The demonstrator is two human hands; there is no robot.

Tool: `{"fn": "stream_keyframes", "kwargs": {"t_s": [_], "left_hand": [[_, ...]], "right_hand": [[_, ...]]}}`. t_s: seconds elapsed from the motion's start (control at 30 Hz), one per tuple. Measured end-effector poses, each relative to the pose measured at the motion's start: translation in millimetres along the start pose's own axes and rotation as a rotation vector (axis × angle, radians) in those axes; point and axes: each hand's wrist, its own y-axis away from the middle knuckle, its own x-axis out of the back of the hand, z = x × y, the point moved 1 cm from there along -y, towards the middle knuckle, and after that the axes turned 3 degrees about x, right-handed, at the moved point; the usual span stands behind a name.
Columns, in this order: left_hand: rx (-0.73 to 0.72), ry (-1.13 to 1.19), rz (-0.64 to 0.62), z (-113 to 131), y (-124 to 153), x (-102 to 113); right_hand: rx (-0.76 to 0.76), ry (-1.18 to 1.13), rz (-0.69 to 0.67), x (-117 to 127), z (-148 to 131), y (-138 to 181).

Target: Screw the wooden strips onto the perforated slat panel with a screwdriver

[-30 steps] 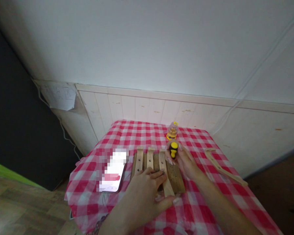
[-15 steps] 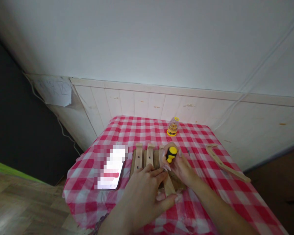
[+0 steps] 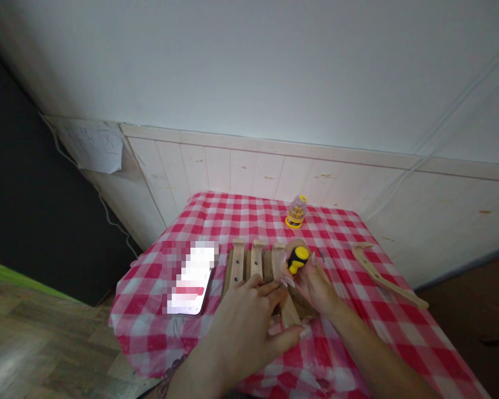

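Note:
My right hand point(image 3: 318, 285) is closed around a stubby yellow-and-black screwdriver point(image 3: 298, 259); the handle leans, and its tip is hidden behind the fingers. Beneath it lies a pale curved wooden hook point(image 3: 290, 311) on a brown wooden board point(image 3: 268, 267). My left hand point(image 3: 247, 316) grips this hook, fingertips near its middle and thumb at its near end. To the left, two similar wooden hooks, one at the edge point(image 3: 238, 252) and one beside it point(image 3: 256, 259), lie on the board, with dark screw heads or holes showing in them. The hands cover much of the board.
A smartphone point(image 3: 193, 282) lies left of the board on the red-and-white checked tablecloth point(image 3: 228, 213). Behind stands a clear, yellow-based bit case point(image 3: 296, 213). A loose wooden hook point(image 3: 378, 275) rests at the right, and a small thin metal piece point(image 3: 321, 255) lies nearer the board.
The screwdriver handle tilts a little more to the right in my right hand. The whole view has shifted slightly; my left hand keeps its hold on the wooden hook.

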Motion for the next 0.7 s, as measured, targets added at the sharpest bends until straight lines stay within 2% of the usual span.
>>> {"fn": "stream_keyframes", "kwargs": {"t_s": [0.7], "left_hand": [[-0.02, -0.008, -0.007, -0.5, 0.6, 0.7]], "right_hand": [[0.087, 0.196, -0.038, 4.1, 1.8, 7.5]]}}
